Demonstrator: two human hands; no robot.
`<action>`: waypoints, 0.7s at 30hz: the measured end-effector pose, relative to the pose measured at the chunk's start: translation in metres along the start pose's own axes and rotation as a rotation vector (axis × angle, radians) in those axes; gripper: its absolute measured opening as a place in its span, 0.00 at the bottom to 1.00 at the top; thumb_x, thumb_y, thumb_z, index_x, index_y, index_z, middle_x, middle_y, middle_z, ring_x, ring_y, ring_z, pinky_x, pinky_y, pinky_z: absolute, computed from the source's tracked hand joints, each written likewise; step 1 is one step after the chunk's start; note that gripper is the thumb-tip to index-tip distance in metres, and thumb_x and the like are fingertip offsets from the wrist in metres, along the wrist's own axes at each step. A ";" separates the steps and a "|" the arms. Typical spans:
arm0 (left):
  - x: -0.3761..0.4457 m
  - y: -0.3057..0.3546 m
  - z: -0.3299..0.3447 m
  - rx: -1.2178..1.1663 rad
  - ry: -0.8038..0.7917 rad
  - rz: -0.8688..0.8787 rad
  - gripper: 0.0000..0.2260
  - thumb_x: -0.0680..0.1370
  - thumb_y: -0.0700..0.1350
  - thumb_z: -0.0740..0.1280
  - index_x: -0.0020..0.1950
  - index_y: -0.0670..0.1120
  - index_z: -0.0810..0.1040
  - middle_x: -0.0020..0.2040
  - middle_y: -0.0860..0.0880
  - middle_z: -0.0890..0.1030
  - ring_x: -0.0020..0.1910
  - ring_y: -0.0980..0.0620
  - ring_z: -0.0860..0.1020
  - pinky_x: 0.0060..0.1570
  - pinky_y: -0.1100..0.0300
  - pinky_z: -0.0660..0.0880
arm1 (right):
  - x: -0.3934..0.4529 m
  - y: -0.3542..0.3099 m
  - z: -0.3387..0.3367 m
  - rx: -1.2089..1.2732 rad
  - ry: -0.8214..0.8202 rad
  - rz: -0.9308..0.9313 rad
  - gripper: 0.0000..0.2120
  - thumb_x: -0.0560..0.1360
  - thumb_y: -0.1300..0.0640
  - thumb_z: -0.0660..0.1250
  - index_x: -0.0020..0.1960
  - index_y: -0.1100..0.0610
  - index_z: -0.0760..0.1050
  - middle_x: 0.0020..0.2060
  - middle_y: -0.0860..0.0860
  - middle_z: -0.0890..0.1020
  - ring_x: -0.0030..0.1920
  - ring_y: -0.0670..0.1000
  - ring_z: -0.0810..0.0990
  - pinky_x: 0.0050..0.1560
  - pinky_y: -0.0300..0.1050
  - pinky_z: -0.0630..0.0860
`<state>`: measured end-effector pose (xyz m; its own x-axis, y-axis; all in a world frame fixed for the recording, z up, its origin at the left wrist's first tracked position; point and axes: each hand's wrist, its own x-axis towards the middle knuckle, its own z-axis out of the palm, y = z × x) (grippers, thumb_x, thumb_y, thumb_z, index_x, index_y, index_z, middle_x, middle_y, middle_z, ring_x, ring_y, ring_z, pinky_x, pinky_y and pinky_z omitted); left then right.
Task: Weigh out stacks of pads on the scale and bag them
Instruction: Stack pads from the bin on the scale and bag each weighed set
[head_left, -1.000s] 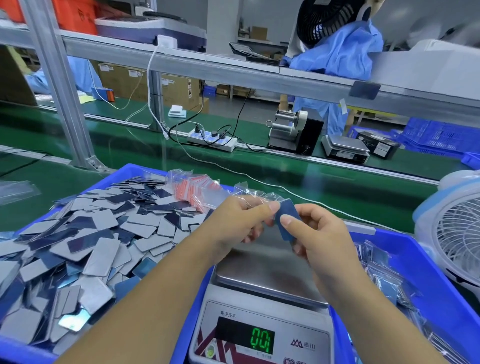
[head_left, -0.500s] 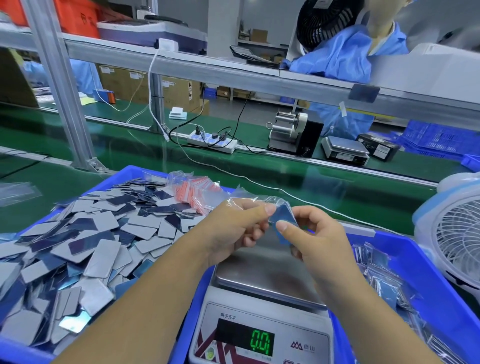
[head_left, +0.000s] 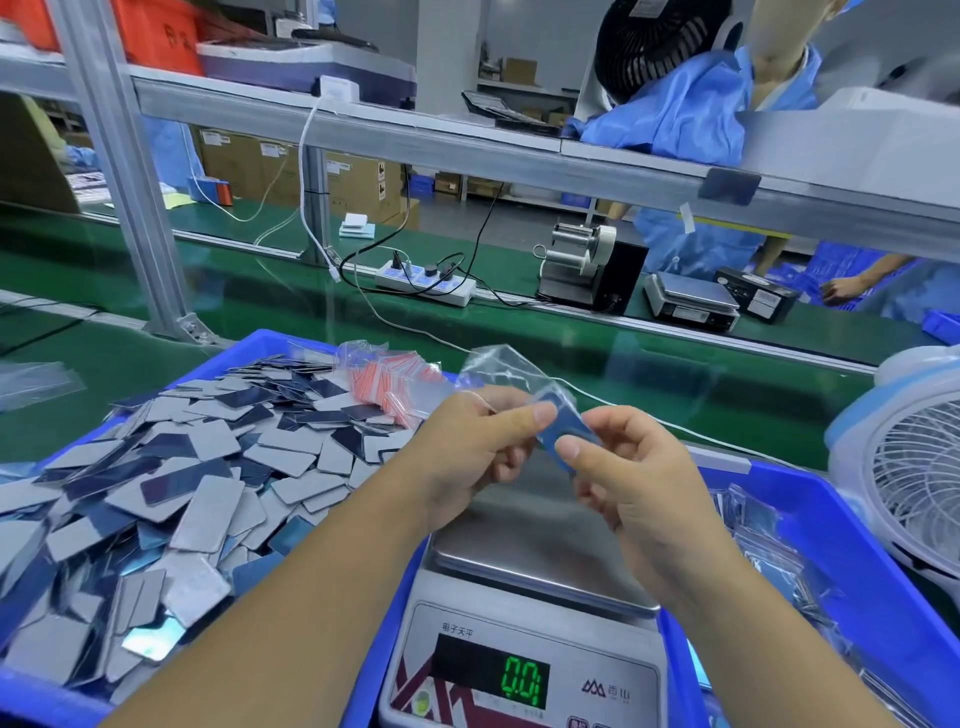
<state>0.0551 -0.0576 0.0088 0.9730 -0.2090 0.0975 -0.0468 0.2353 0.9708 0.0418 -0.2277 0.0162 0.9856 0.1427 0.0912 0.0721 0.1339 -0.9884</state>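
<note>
Above the scale (head_left: 540, 561), both hands meet around a small stack of blue pads (head_left: 563, 428) that sits partly inside a clear plastic bag (head_left: 506, 366). My left hand (head_left: 478, 441) pinches the bag's mouth with thumb and fingers. My right hand (head_left: 618, 467) pinches the stack's near end. The scale's steel pan carries nothing and its green display (head_left: 524, 678) reads 0.0. Loose grey and blue pads (head_left: 171, 483) fill the blue bin (head_left: 270, 345) on the left.
A bundle of red-striped empty bags (head_left: 387, 382) lies at the back of the pad pile. Filled bags (head_left: 763, 530) lie in a blue bin on the right. A white fan (head_left: 904, 467) stands at the far right. Beyond is a green conveyor, a power strip (head_left: 426, 280), and another scale (head_left: 691, 301).
The pad stack has slid further into the clear bag, and the bag now stands higher above my left hand. Both hands stay over the scale.
</note>
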 end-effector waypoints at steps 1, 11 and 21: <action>0.002 0.000 0.000 -0.081 0.044 0.028 0.05 0.71 0.49 0.74 0.41 0.48 0.83 0.32 0.52 0.74 0.29 0.57 0.68 0.26 0.67 0.64 | 0.001 0.000 -0.001 0.047 0.000 0.007 0.15 0.64 0.61 0.78 0.48 0.56 0.77 0.35 0.51 0.80 0.29 0.48 0.75 0.28 0.38 0.73; -0.005 -0.005 0.011 0.080 -0.024 -0.014 0.03 0.69 0.47 0.77 0.40 0.51 0.85 0.33 0.51 0.77 0.29 0.56 0.72 0.28 0.66 0.68 | 0.001 0.004 0.002 0.157 0.030 -0.028 0.10 0.72 0.70 0.70 0.38 0.56 0.82 0.32 0.55 0.80 0.29 0.51 0.77 0.29 0.38 0.75; -0.005 -0.008 0.009 0.092 -0.039 -0.031 0.07 0.70 0.45 0.77 0.47 0.51 0.85 0.40 0.51 0.83 0.39 0.55 0.77 0.38 0.62 0.72 | 0.002 0.007 0.000 0.007 0.011 -0.042 0.06 0.75 0.59 0.70 0.41 0.52 0.84 0.31 0.51 0.79 0.29 0.47 0.73 0.28 0.37 0.70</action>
<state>0.0491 -0.0667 0.0029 0.9649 -0.2520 0.0743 -0.0394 0.1408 0.9892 0.0444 -0.2264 0.0094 0.9834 0.1258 0.1308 0.1120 0.1463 -0.9829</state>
